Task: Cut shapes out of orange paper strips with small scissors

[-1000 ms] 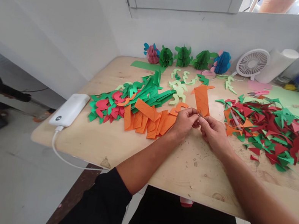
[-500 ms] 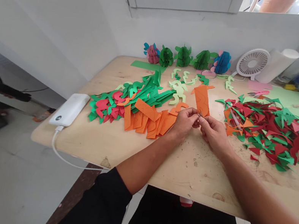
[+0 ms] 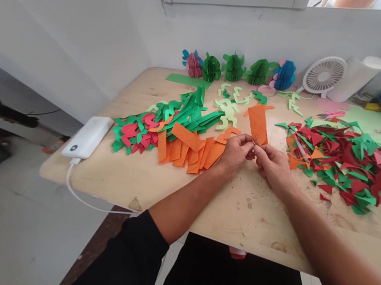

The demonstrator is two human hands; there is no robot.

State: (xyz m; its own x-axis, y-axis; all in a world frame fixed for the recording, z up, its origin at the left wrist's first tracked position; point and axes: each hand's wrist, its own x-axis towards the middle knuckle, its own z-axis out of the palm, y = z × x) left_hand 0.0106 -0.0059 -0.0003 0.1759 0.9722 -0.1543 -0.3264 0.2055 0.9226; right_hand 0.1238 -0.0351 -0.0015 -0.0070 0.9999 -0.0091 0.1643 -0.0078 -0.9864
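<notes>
My left hand and my right hand meet over the table, thumbs and fingers pinched together at the lower end of an orange paper piece. Pencil-like lines mark this piece, and small flaps stick out at its top. A tiny dark bit shows between the fingertips, too small to name. Beside my left hand lie several folded orange paper strips with drawn lines and a curved orange cutout. Farther left are green folded strips and red leaf-like cutouts.
A heap of red, green and orange paper scraps covers the right side. Pink-handled scissors lie behind it. Honeycomb paper figures line the wall near a white fan. A cabled white power bank sits at the left edge.
The view has tilted slightly, so the table appears a little higher. My hands stay pinched in the same place, with hardly any finger movement.
</notes>
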